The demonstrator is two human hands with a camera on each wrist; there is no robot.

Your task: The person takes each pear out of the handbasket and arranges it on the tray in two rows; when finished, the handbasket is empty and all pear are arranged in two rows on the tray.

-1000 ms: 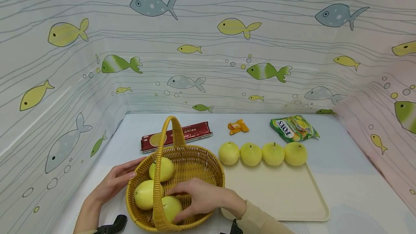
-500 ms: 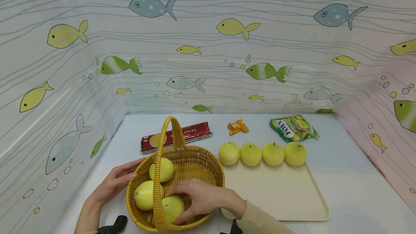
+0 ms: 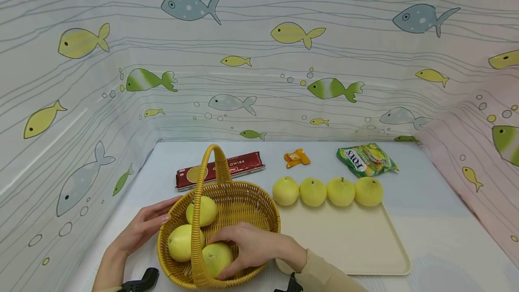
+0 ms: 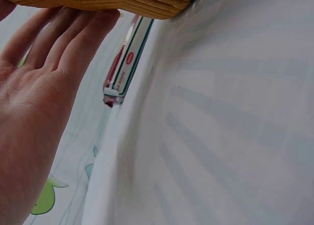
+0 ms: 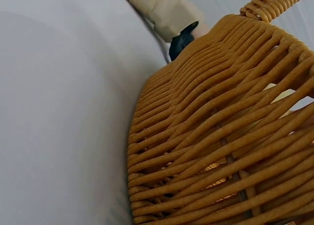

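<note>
A yellow wicker basket (image 3: 263,206) with a tall arched handle stands at the front left in the head view. Three round, pale yellow fruits lie at its left and front: a rear fruit (image 3: 206,211), a left fruit (image 3: 178,243) and a front fruit (image 3: 216,258). My right hand (image 3: 253,247) reaches over the basket's right side and grips the front fruit, thumb at the near side and fingers at the far side. My left hand (image 3: 143,224) rests against the basket's left outside wall, its extended fingers (image 4: 86,43) along the wicker. The right wrist view shows the basket's woven wall (image 5: 221,136), which hides the right fingers.
Right of the basket lies a cream tray (image 3: 344,242), with several yellow fruits (image 3: 313,192) in a row along its far edge. Behind are a red biscuit pack (image 3: 243,164), an orange wrapped sweet (image 3: 297,158) and a green Fox's bag (image 3: 366,160). Fish-patterned walls enclose the table.
The front fruit has turned and shifted slightly right in my right hand's grip, inside the basket. My left hand and the basket have stayed in place.
</note>
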